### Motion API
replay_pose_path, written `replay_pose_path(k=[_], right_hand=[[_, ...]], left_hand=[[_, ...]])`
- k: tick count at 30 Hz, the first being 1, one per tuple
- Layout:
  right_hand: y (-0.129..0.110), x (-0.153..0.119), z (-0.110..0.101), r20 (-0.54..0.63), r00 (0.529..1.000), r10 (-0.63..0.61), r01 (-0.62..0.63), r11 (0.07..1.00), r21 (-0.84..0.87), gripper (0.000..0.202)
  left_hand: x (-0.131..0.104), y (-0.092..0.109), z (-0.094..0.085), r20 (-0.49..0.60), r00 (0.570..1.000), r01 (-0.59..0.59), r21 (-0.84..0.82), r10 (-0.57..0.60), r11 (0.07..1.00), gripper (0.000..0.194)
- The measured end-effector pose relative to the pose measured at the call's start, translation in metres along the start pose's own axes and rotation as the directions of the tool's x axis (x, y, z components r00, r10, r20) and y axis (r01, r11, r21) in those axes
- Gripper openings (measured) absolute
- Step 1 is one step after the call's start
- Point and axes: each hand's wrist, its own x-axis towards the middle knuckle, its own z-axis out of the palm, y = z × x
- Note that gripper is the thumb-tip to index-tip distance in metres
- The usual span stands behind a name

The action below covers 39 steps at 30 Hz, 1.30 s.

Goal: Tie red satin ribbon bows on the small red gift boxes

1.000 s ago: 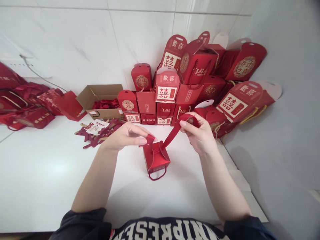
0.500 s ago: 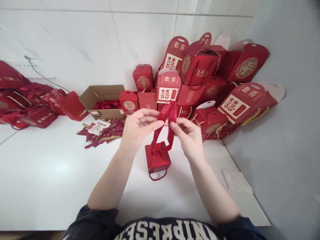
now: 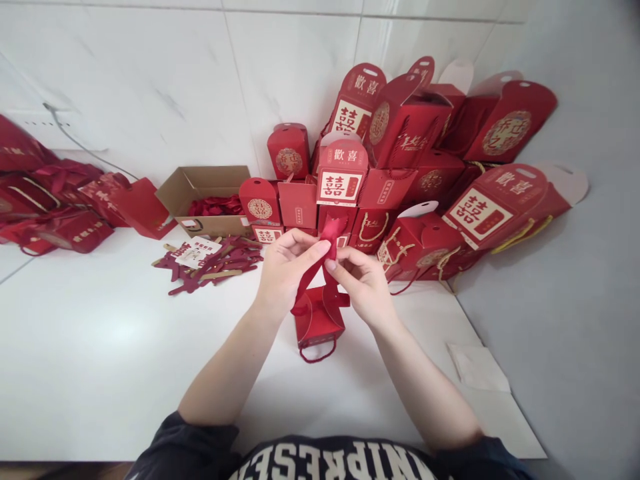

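A small red gift box with a dark red cord handle sits on the white table in front of me. Red satin ribbon rises from its top, bunched together between my fingertips. My left hand pinches the ribbon between thumb and fingers from the left. From the right, my right hand pinches it slightly lower, the two hands almost meeting. Part of the ribbon near the box is covered by my fingers.
Stacked red gift boxes stand against the wall at centre and right. A cardboard box holds more red ribbon. Dark red cut-outs with a white card lie before it. Further red boxes are at left. A white tissue lies right.
Two separate ribbon strands have come together into one bunch, and my hands have moved closer to each other. The view has shifted slightly. The small box stays on the table.
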Motion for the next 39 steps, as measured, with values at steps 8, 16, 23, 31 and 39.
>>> replay_pose_path(k=[8, 16, 23, 31, 39], right_hand=[[-0.004, -0.001, -0.003, 0.011, 0.999, -0.053, 0.053, 0.998, -0.027, 0.019], [-0.012, 0.005, -0.007, -0.287, 0.942, -0.177, 0.168, 0.984, -0.056, 0.010], [-0.017, 0.002, -0.008, -0.236, 0.957, -0.167, 0.135, 0.980, -0.145, 0.013], [-0.019, 0.002, -0.017, -0.141, 0.976, -0.165, 0.136, 0.972, -0.194, 0.011], [-0.021, 0.000, -0.018, -0.089, 0.989, -0.119, 0.095, 0.966, -0.239, 0.009]], left_hand=[[0.001, -0.003, -0.002, -0.054, 0.991, -0.115, 0.084, 0.120, 0.990, 0.016], [-0.004, 0.000, 0.001, -0.008, 0.996, -0.081, 0.241, 0.085, 0.967, 0.017], [-0.005, -0.001, 0.001, 0.025, 0.999, -0.030, 0.207, 0.025, 0.978, 0.013], [-0.004, 0.000, 0.000, -0.010, 1.000, -0.023, 0.165, 0.025, 0.986, 0.012], [-0.005, 0.004, 0.000, 0.039, 0.998, -0.058, 0.227, 0.050, 0.972, 0.013]])
